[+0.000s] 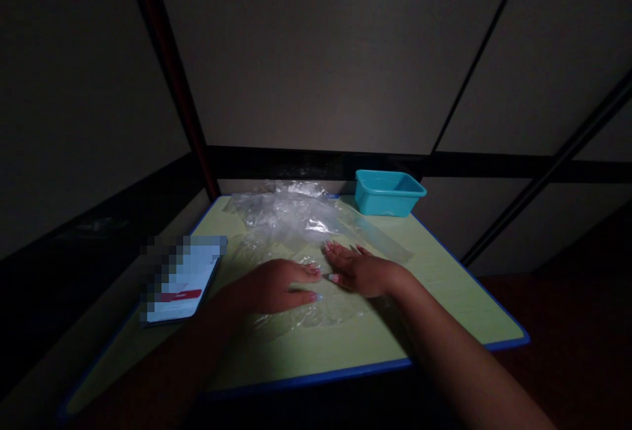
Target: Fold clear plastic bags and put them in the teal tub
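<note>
Clear plastic bags or sheets (296,216) lie crumpled toward the back of the table, with more thin plastic spread forward to the middle. My left hand (281,285) rests on the near plastic, fingers stretched to the right and thumb apart. Just right of it, my right hand (363,272) lies palm down on the plastic, its fingers spread and pointing to the back left. The fingertips of the two hands are close together. Neither hand is seen to grip anything.
The table (454,292) is pale green with a blue edge. A turquoise plastic basket (388,199) stands at its back right corner. At the left edge lies a phone or tablet (185,285), partly pixelated. Dark panelled walls (316,54) rise behind and to the left.
</note>
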Available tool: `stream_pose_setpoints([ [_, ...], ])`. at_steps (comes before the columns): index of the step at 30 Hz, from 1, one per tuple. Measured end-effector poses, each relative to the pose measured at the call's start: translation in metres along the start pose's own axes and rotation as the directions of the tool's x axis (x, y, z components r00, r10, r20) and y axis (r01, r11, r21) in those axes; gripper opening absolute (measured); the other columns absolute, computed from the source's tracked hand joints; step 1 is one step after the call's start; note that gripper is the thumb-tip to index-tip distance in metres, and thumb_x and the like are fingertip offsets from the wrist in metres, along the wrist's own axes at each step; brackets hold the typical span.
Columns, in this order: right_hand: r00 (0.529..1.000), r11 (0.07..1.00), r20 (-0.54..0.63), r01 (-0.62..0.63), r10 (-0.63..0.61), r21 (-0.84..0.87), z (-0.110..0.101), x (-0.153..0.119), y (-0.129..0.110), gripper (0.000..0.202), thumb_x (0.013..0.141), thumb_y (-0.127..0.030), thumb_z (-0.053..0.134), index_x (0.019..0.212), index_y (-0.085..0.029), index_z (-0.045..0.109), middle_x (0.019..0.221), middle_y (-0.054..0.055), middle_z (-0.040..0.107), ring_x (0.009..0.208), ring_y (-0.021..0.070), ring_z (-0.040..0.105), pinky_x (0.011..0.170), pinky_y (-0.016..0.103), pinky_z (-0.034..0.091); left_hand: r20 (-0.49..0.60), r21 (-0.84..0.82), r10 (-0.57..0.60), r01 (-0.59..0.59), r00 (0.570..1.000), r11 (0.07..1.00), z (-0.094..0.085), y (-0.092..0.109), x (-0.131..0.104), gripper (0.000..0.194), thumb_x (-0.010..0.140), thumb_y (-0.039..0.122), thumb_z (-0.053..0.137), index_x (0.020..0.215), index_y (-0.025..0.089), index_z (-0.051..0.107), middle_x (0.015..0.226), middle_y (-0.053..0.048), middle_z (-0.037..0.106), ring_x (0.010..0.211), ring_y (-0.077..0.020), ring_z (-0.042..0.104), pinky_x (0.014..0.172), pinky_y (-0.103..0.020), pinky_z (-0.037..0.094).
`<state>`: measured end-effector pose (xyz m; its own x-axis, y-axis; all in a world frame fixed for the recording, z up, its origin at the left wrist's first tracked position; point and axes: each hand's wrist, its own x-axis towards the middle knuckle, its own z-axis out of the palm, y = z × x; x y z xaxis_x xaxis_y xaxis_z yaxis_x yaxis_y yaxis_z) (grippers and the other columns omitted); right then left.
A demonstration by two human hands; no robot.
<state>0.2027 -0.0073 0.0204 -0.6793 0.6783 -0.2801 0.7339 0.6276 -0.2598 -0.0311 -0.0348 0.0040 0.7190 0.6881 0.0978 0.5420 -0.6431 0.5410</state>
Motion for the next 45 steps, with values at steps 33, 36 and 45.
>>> stream_pose_setpoints([
  [33,0.999,1.000,0.034,0.003,-0.003,0.001,-0.002,0.001,-0.013,0.065,0.094,-0.039,0.033,0.148,-0.015,0.007,0.153,0.012,0.004,0.141,0.0238,0.007,0.109,0.059,0.005,0.013,0.251,-0.125,0.118,0.992,0.961,0.029,0.007,0.020,0.067,0.093,0.039,0.034,0.148,0.018,0.001,0.153,-0.014,0.012,0.140,-0.0270,0.013,0.109,-0.060,0.003],
  [36,0.998,0.999,0.053,-0.036,0.036,-0.004,-0.004,0.000,-0.014,0.069,0.093,-0.045,0.033,0.148,-0.013,0.004,0.153,0.013,0.004,0.141,0.0238,0.006,0.110,0.058,0.003,0.032,0.282,-0.137,0.123,0.990,0.952,0.030,0.008,0.018,0.068,0.092,0.042,0.034,0.148,0.015,0.007,0.152,-0.016,0.013,0.140,-0.0270,0.013,0.110,-0.059,0.004],
  [45,0.993,0.995,0.074,-0.087,0.090,-0.042,-0.008,-0.004,-0.013,0.073,0.092,-0.053,0.029,0.147,-0.010,0.007,0.153,0.012,0.003,0.142,0.0228,0.005,0.110,0.057,0.003,0.072,0.360,-0.158,0.122,0.985,0.925,0.026,0.013,0.017,0.064,0.090,0.049,0.037,0.146,0.021,0.022,0.153,-0.010,0.013,0.141,-0.0240,0.013,0.111,-0.054,0.007],
])
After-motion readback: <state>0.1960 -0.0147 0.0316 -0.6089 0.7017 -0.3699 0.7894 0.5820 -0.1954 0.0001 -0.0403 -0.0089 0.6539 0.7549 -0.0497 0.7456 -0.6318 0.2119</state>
